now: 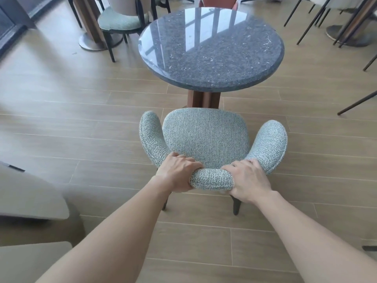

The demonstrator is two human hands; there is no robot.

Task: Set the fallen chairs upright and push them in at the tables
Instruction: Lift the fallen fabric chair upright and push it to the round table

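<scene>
Chair (206,137) stands upright, left grip (179,174) and right grip (247,180) clamped on its back (212,178); a skewed push may knock it against the bench (211,48).

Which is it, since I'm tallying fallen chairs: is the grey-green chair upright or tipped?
Upright: the chair has its seat facing up and legs on the floor.

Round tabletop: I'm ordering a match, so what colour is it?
The tabletop is dark grey with pale flecks; head view.
</scene>
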